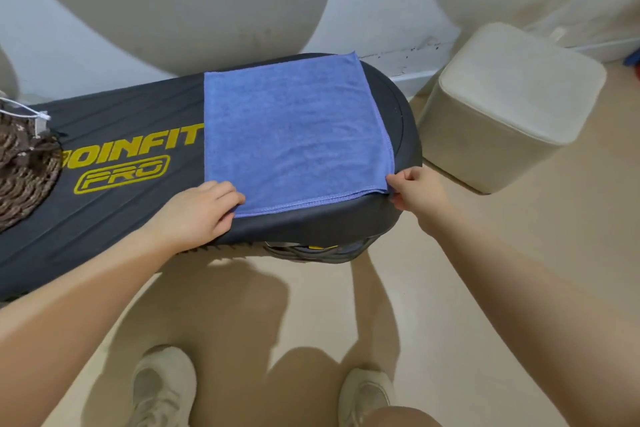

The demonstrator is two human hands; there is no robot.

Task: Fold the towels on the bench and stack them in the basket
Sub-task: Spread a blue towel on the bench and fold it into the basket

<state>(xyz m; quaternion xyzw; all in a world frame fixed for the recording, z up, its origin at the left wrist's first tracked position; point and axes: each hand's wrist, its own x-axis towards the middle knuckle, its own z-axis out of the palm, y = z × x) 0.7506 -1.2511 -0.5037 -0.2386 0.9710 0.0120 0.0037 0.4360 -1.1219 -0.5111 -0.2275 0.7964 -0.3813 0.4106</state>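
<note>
The towel (294, 135) was plain blue with matching stitched hems, lying on a dark grey worktop (114, 218) printed with yellow lettering. The woven basket (24, 166) was brown with paler flecks. The stool (509, 104) was cream, the floor (519, 253) beige, and the shoes (162, 388) off-white.

Bright, even indoor light from above. Soft overlapping shadows on floor (450, 288) under the arms and worktop (121, 218). Strong wide-angle bending at edges; slight softness at bottom, no glare.

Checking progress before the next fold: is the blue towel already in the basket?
No, the blue towel lies flat on the bench, both hands pinching its near corners.
</note>
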